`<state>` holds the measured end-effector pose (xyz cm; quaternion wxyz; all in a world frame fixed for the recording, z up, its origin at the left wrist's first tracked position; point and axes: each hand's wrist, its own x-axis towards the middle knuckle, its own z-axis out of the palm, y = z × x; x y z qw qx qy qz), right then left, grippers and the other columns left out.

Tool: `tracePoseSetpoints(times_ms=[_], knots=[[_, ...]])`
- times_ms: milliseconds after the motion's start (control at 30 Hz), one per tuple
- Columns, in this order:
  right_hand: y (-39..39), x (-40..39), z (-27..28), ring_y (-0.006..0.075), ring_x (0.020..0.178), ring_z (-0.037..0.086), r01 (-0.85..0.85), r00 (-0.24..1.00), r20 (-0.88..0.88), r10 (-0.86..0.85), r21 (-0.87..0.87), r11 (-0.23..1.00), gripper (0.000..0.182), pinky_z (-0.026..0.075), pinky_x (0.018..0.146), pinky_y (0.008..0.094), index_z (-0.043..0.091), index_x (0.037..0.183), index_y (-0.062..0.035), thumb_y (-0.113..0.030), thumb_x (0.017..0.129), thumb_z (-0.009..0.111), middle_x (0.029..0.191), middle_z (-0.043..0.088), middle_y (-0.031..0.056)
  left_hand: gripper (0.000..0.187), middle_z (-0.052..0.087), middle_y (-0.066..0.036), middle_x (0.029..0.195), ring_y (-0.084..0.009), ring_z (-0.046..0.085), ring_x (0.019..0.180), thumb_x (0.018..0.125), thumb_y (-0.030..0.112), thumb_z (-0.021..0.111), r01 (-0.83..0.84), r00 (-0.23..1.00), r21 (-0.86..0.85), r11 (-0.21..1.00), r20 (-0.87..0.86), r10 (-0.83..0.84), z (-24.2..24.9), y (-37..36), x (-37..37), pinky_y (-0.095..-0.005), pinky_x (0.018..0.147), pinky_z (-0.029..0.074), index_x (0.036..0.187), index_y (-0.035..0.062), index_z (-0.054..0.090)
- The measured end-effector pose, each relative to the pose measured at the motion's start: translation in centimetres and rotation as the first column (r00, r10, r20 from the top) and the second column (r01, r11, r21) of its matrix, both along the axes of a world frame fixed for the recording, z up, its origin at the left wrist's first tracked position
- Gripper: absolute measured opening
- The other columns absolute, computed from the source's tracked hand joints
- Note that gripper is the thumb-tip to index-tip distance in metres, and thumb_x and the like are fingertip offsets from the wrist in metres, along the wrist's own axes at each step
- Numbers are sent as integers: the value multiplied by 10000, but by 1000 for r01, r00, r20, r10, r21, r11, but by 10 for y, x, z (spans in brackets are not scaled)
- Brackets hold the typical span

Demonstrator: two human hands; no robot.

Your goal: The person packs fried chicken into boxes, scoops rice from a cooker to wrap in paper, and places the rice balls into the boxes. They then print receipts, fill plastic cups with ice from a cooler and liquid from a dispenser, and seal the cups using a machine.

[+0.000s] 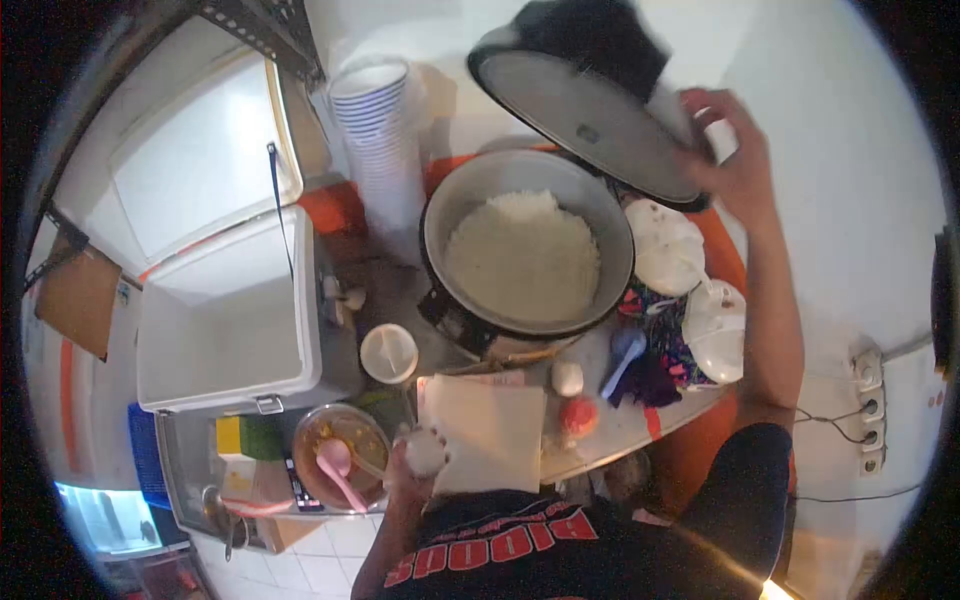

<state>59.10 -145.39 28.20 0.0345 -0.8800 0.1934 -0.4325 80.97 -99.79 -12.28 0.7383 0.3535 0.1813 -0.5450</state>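
Observation:
A large round cooker stands open on the table with white rice inside. Behind and to its right, the tilted dark-rimmed lid is raised. Beside the lid's right edge is my right hand, its fingers curved and slightly blurred around something small and white that I cannot make out. Low at the front, my left hand is closed around a round whitish thing, just left of a stack of pale paper sheets. A bowl of food with a pink spoon sits left of that hand.
An open white cooler stands at the left. Stacked cups rise behind it. A small round container is left of the paper. White bags, a light blue spoon and a red item lie at the right.

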Motion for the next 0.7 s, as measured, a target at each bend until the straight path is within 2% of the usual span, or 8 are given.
tracePoseSetpoints(times_ms=[133, 300, 400, 467, 533, 600, 667, 700], knots=[[77, 26, -77, 326, 1120, 576, -95, 938, -333, 100, 32, 995, 763, 381, 1059, 476, 632, 1243, -139, -208, 514, 847, 1099, 616, 92, 562, 621, -140, 1313, -341, 614, 1170, 979, 488, 558, 116, 993, -166, 979, 43, -110, -21, 1, 3, -531, 915, 550, 1380, 94, 541], [112, 25, -171, 321, 1154, 568, 15, 903, -429, 11, 56, 998, 639, 349, 1083, 481, 627, 1244, -135, -238, 641, 812, 1155, 599, 102, 591, 615, -134, 1322, -339, 587, 1215, 967, 517, 604, 153, 985, -202, 967, 108, -133, -43, 22, 7, -527, 904, 567, 1389, 108, 539], [120, -6, -208, 317, 1172, 567, 209, 954, -240, -180, 100, 973, 592, 373, 1070, 470, 610, 1263, -113, -187, 709, 806, 1179, 603, 123, 545, 655, -145, 1257, -357, 639, 1140, 1002, 496, 510, 96, 993, -91, 991, 75, -90, -33, 31, 5, -552, 870, 566, 1364, 90, 549], [126, -39, -273, 308, 1190, 566, 149, 713, 344, -610, 777, 612, 564, 434, 1016, 458, 616, 1256, -82, -181, 741, 823, 1183, 616, 165, 555, 651, -148, 1262, -357, 639, 1133, 997, 505, 524, 113, 993, -77, 991, 38, -111, -28, 36, 5, -548, 866, 568, 1365, 90, 548], [126, -60, -415, 314, 1166, 573, 451, 552, 77, -830, 810, 375, 465, 470, 951, 428, 635, 1192, -71, -195, 785, 822, 1187, 607, 165, 566, 647, -152, 1268, -358, 638, 1126, 991, 514, 537, 125, 992, -77, 989, 14, -124, -28, 38, 4, -543, 862, 570, 1365, 90, 547], [147, -44, -507, 328, 1226, 567, 630, 734, -138, -665, 506, 589, 557, 510, 951, 458, 617, 1254, -68, -278, 784, 829, 1247, 610, 177, 576, 638, -152, 1278, -370, 626, 1132, 985, 515, 562, 153, 975, -100, 983, 179, -134, -33, 39, -1, -539, 871, 566, 1372, 89, 539], [129, -42, -641, 361, 1282, 546, 818, 537, -513, -670, 123, 562, 718, 540, 950, 518, 586, 1338, -77, -376, 744, 855, 1299, 599, 199, 574, 637, -144, 1281, -360, 619, 1150, 987, 514, 562, 226, 966, -159, 961, 166, -200, -27, 28, -1, -538, 873, 567, 1370, 88, 546], [135, -25, -585, 379, 1290, 540, 841, 538, -657, -529, 373, 392, 742, 529, 970, 551, 597, 1343, -92, -413, 728, 860, 1332, 586, 205, 572, 636, -135, 1284, -351, 613, 1167, 989, 513, 563, 273, 959, -201, 941, 139, -249, -21, 23, 0, -537, 875, 567, 1369, 86, 552]])
